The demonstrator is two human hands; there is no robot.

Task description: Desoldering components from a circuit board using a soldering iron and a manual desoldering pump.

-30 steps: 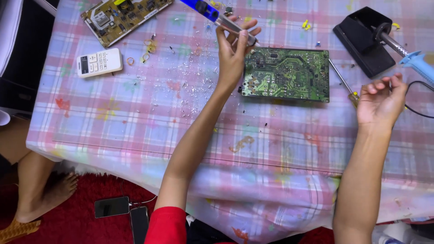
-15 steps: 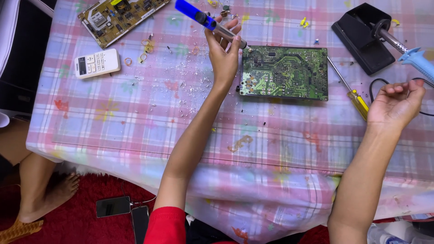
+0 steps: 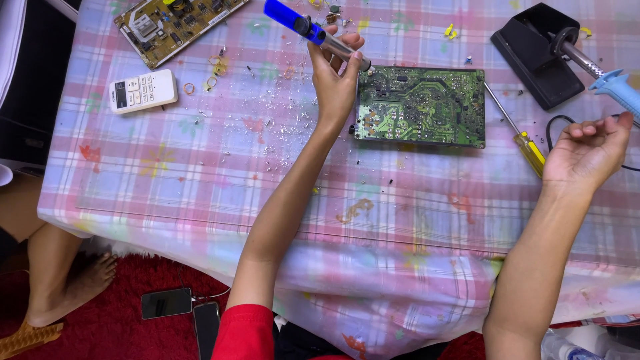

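A: The left hand (image 3: 333, 83) is clamped on the blue pump (image 3: 313, 30), tip at the upper left corner of the green board (image 3: 420, 105), top centre of the frame. Half a second ago that tip hung higher; it has dropped to the board's edge.

B: And the right hand (image 3: 587, 150)?

A: It has swung out to the right edge, fingers loosely curled on nothing, fingertips just beside the blue iron handle (image 3: 617, 88). The iron sits in its black stand (image 3: 537, 57), upper right (not lifted, as far as I can see).

B: So, judging by that?

A: The pump looks placed; the iron is only being reached for. A screwdriver (image 3: 520, 137) lies between board and hand, and a second board (image 3: 173, 23) and a white remote (image 3: 143, 91) are at the upper left of the tabletop (image 3: 200, 200).
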